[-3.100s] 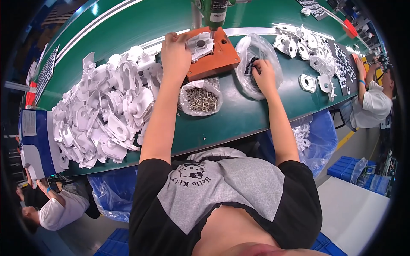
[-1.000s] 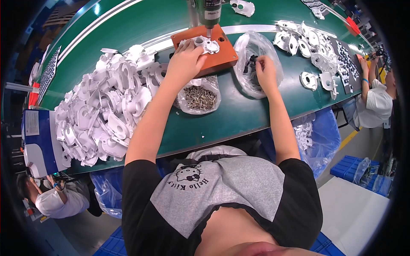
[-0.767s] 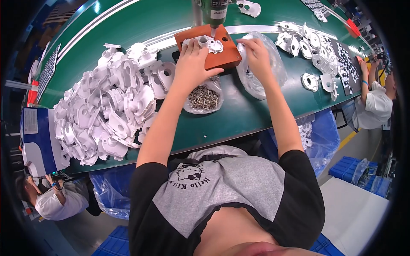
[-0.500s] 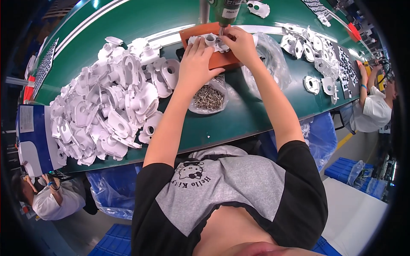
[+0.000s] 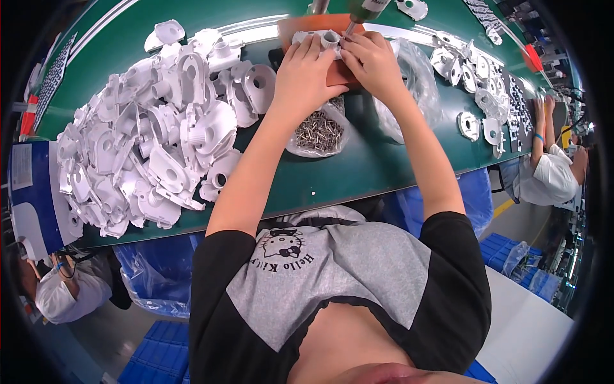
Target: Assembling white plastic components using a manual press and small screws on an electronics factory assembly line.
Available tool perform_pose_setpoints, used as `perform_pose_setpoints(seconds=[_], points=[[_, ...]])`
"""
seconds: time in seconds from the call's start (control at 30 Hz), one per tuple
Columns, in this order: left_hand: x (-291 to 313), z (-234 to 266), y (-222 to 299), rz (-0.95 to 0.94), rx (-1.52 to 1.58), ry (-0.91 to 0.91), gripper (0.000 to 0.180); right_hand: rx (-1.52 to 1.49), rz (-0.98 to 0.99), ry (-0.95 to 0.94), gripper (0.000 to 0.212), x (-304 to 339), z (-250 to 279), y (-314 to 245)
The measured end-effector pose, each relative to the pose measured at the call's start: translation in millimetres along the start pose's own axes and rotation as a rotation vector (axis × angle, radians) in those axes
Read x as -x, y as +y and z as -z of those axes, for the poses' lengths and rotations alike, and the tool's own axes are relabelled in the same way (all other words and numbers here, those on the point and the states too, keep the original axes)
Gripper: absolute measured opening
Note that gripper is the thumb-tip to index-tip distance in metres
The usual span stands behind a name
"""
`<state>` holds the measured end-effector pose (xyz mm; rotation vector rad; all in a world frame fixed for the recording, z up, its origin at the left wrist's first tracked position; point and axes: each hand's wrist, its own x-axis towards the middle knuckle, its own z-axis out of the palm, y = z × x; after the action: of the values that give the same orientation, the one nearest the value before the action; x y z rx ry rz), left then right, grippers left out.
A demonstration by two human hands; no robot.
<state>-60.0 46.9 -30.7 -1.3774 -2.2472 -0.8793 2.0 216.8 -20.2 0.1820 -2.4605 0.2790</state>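
A white plastic housing part [image 5: 330, 40] with a round tube lies in an orange fixture [image 5: 300, 27] at the far side of the table. My left hand [image 5: 308, 75] presses on its left side, fingers curled over it. On the right side, my right hand [image 5: 376, 67] has its fingers bent together at the part, close to the driver bit. The green electric screwdriver [image 5: 368, 8] hangs above, its bit slanting down beside my right fingertips. Whether a screw is between those fingers is hidden. A clear bag of screws [image 5: 318, 133] sits just below my left hand.
A big pile of white housings [image 5: 153, 137] covers the left of the table. A clear plastic bag [image 5: 416, 96] lies beside my right forearm. More white parts [image 5: 470, 73] and rows of small dark pieces [image 5: 519, 112] are at right. Co-workers [image 5: 543, 173] sit on both sides.
The whole view has shifted slightly. My right fingers have lowered from around the bit onto the part, and the screwdriver now leans more. My left hand still rests on the part.
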Motion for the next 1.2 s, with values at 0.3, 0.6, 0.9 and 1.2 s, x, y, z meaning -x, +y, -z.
perform_pose_setpoints(seconds=[0.3,0.6,0.9,1.2], points=[[1,1,-9,-0.031,0.051,-0.036,0.059,-0.142,-0.068,0.016,0.022,25,28,-27],[3,2,-11,-0.018,0.075,-0.066,0.057,-0.230,0.044,-0.301,0.013,78,33,-75],[3,-1,-11,-0.006,0.084,-0.051,0.057,0.096,0.115,-0.329,0.011,74,30,-86],[5,0,-12,-0.023,0.076,-0.035,0.056,0.247,0.322,-0.411,0.005,65,29,-85]])
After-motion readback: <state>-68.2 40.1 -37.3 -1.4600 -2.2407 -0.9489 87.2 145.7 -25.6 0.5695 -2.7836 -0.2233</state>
